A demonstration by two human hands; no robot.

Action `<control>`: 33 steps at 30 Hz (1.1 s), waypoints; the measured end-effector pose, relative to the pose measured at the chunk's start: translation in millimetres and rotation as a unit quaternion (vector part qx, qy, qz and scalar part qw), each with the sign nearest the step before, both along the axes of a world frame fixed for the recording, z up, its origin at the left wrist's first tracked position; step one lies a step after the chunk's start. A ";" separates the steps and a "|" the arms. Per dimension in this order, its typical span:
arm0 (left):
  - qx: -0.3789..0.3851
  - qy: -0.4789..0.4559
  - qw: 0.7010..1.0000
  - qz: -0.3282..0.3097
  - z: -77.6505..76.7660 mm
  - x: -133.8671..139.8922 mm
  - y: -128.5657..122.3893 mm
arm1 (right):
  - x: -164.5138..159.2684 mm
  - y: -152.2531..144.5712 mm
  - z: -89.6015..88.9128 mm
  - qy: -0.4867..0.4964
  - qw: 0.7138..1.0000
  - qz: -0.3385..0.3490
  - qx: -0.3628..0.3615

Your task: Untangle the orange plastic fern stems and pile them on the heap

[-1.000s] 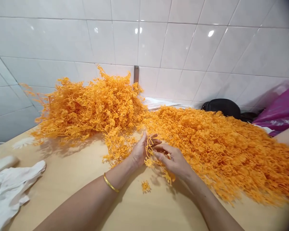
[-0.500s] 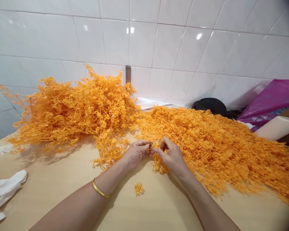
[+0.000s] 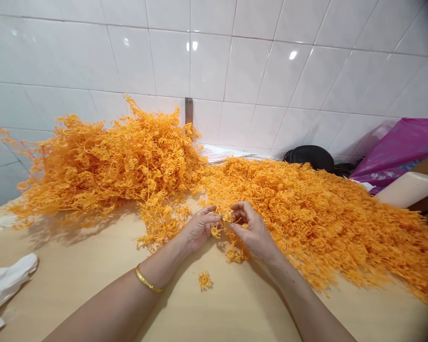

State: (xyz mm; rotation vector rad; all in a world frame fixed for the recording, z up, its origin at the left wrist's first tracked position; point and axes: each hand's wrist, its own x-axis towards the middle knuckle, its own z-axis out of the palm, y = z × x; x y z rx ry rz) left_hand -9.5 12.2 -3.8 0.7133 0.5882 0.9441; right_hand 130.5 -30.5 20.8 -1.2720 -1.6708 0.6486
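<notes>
Small orange plastic-looking flower pieces with thin curled petals point(image 3: 228, 216) are between my two hands at the middle of the view. My left hand point(image 3: 199, 229) pinches one of them between thumb and fingers, and another flower piece point(image 3: 216, 232) hangs just below its fingertips. My right hand point(image 3: 254, 233) has thumb and fingers bent around the other side of the pieces, touching them. A single loose flower piece point(image 3: 205, 281) lies on the table in front of my hands, and a small clump point(image 3: 234, 251) lies under my right hand.
A tall heap of orange sprays point(image 3: 117, 161) stands back left. A wide pile of orange flower pieces point(image 3: 317, 213) covers the right. White cloth point(image 3: 9, 285) lies at left. Behind are a black case point(image 3: 310, 156), a purple bag point(image 3: 399, 147), a white roll point(image 3: 410, 189) and a tiled wall.
My fingertips have moved slightly apart, my right fingers lifting a little. The flower pieces between my hands now show more plainly, one dangling under the left fingertips.
</notes>
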 end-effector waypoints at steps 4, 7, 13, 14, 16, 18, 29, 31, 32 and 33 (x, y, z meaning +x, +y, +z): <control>0.004 0.032 0.999 -0.025 3.4 -0.2 -1.6 | -0.5 1.3 -5.0 0.005 1.000 0.002 -0.029; 0.020 0.048 0.998 -0.019 4.1 -0.2 -3.6 | -0.7 2.6 -7.6 0.026 0.998 -0.012 -0.048; 0.045 0.070 0.996 0.026 -1.1 1.3 -2.1 | -0.1 1.3 2.2 0.206 0.970 0.037 -0.124; 0.049 0.070 0.996 0.032 -2.0 1.5 -1.5 | 0.8 1.6 3.5 0.243 0.960 0.031 -0.139; 0.063 0.074 0.995 0.037 -3.1 1.7 -1.3 | 2.5 2.7 4.1 0.293 0.941 0.005 -0.170; 0.078 0.072 0.994 0.035 -2.9 2.2 -2.5 | 2.9 3.7 2.0 0.310 0.930 -0.008 -0.198; 0.100 0.083 0.990 0.053 5.4 14.8 -14.5 | -3.0 2.2 -4.5 0.283 0.937 0.070 -0.194; 0.100 0.094 0.989 0.059 3.2 17.0 -14.0 | -1.9 2.2 -2.6 0.275 0.938 0.064 -0.203; 0.101 0.099 0.988 0.063 1.6 17.9 -13.5 | -1.3 2.2 -1.9 0.264 0.939 0.062 -0.211; 0.104 0.105 0.987 0.070 -0.2 18.7 -12.9 | -0.7 2.2 -1.4 0.253 0.940 0.061 -0.219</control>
